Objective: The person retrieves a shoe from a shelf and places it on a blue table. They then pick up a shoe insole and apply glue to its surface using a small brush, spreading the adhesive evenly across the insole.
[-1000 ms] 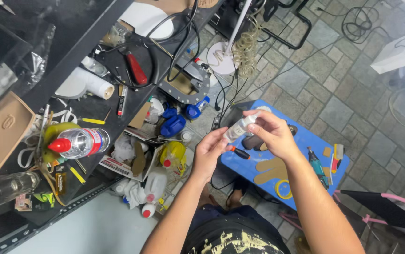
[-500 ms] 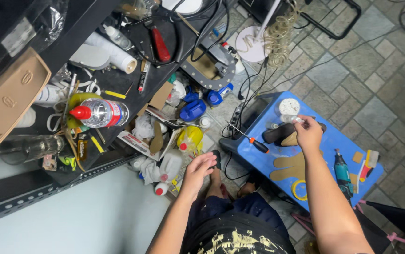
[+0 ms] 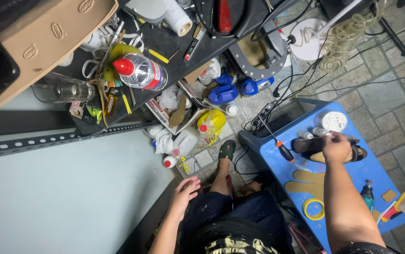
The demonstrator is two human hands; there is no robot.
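My right hand (image 3: 336, 146) reaches over a low blue table (image 3: 353, 181), its fingers closed on a small white bottle (image 3: 320, 132) that sticks out to the left. Just under the hand lies a dark shoe (image 3: 307, 145). Close by are a second small white tube (image 3: 304, 134), a round white tub (image 3: 331, 121) and a screwdriver with a red and black handle (image 3: 281, 148). My left hand (image 3: 183, 192) hovers by my left knee, fingers spread, holding nothing.
On the blue table lie a brown cardboard sole shape (image 3: 306, 182), a yellow tape ring (image 3: 313, 209) and small tools at the right end. A cluttered black shelf (image 3: 165, 44) holds a red-capped water bottle (image 3: 141, 71). Blue jugs (image 3: 223, 93), a yellow bottle (image 3: 210, 122) and cables crowd the floor.
Both hands held the white bottle together in front of me. My right hand has since carried it to the blue table, and my left hand has dropped towards my knee and opened.
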